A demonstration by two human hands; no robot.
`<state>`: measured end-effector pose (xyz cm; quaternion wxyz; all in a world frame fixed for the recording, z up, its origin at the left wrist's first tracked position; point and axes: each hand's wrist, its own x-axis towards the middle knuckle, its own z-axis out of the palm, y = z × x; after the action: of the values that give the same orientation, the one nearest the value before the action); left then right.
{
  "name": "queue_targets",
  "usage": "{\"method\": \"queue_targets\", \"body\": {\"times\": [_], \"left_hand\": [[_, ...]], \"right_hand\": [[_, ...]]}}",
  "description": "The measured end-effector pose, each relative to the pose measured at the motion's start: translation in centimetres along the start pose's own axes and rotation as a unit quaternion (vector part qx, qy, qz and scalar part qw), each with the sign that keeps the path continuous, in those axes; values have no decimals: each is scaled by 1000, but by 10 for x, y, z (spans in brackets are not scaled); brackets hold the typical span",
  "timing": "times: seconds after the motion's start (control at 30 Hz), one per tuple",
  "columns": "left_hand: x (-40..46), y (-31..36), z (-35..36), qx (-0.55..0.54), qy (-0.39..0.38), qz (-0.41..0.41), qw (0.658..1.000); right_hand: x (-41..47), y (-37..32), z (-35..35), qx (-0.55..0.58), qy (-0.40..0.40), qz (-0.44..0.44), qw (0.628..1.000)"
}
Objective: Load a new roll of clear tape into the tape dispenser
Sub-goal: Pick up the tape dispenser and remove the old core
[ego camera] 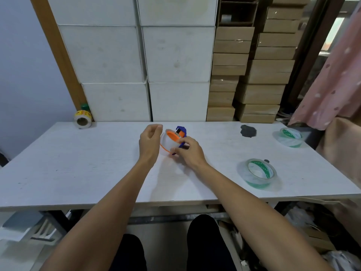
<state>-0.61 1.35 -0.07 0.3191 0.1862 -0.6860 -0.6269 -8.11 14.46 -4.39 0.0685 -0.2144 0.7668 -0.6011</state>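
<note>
An orange and blue tape dispenser (176, 136) with a clear tape roll on it stands at the middle of the white table (78, 173). My right hand (188, 152) grips its blue handle from the right side. Just left of the dispenser, my left hand (150, 142) hovers with fingers loosely curled and nothing in it. A roll of clear tape with a green core (257, 174) lies flat on the table at the right. Another such roll (290, 136) lies at the far right edge.
A roll of yellow labels (83, 118) leans at the back left corner. A dark patch (248, 131) marks the table at the back right. White boxes (148, 65) and brown cartons (252, 75) are stacked behind the table. Pink cloth (336, 79) hangs at the right.
</note>
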Motion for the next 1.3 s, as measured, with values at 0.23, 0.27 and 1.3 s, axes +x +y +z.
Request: {"method": "queue_targets", "body": {"times": [0.23,0.27,1.3], "left_hand": [[4,-5,10,16,-5,-112,994],[5,-6,11,-5,-7,-127,992],[-3,22,34,-127,-164,-105,973]], "right_hand": [[-6,-5,-13,81,10,1,997],[-8,-4,-14,83,12,-4,996],[2,-27,-83,132,9,7,991]]}}
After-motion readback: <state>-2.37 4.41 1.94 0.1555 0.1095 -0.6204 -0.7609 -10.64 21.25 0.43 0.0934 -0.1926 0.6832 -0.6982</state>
